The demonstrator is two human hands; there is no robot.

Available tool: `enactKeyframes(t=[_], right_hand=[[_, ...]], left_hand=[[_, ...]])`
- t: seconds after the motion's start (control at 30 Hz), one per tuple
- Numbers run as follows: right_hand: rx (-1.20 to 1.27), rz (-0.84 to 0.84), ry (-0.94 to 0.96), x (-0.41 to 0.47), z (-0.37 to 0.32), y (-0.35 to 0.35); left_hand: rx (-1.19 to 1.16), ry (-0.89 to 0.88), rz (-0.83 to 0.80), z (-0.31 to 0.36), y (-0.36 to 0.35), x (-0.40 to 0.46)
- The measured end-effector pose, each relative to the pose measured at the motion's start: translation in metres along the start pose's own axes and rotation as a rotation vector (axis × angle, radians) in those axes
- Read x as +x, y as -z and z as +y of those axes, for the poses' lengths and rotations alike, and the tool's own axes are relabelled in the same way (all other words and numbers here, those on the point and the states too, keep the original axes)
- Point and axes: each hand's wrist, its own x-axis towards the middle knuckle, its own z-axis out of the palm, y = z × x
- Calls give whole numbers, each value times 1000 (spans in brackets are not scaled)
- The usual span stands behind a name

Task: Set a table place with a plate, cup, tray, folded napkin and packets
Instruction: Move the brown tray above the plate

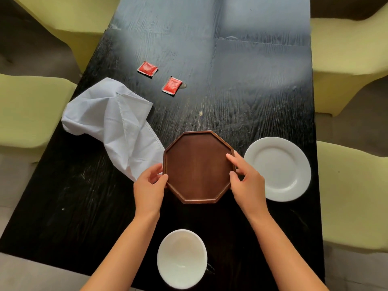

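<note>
A brown octagonal wooden tray (198, 166) lies in the middle of the dark table. My left hand (149, 186) grips its left rim and my right hand (246, 181) grips its right rim, thumbs over the edge. A white plate (277, 169) sits just right of the tray. A white cup (181, 258) stands near the front edge, between my forearms. A crumpled white cloth napkin (111, 120) lies unfolded to the left, its corner touching the tray. Two red packets (147, 68) (172, 85) lie farther back.
The dark wooden table (241, 91) stretches away from me. Yellow-green chairs line both long sides, such as the chair at the left (29, 110) and the chair at the right (352, 190).
</note>
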Motion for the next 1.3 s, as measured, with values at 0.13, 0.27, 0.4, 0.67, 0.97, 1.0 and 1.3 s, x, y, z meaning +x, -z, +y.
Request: enactKeyframes(t=[0.13, 0.27, 0.4, 0.67, 0.97, 1.0, 1.3], right_hand=[[28, 22, -35, 18, 1, 30], [121, 102, -114, 34, 8, 53], [149, 159, -169, 51, 11, 78], [28, 253, -149, 106, 23, 127], [-7, 330, -170, 190, 51, 162], [-14, 329, -180, 196, 56, 163], [-21, 343, -238, 221, 92, 158]], left_hand=[[-135, 78, -177, 13, -17, -8], [-146, 37, -247, 28, -39, -9], [-138, -36, -267, 51, -68, 1], [-71, -181, -287, 100, -146, 22], [132, -340, -295, 123, -236, 60], [147, -338, -289, 123, -244, 64], [199, -288, -243, 109, -288, 82]])
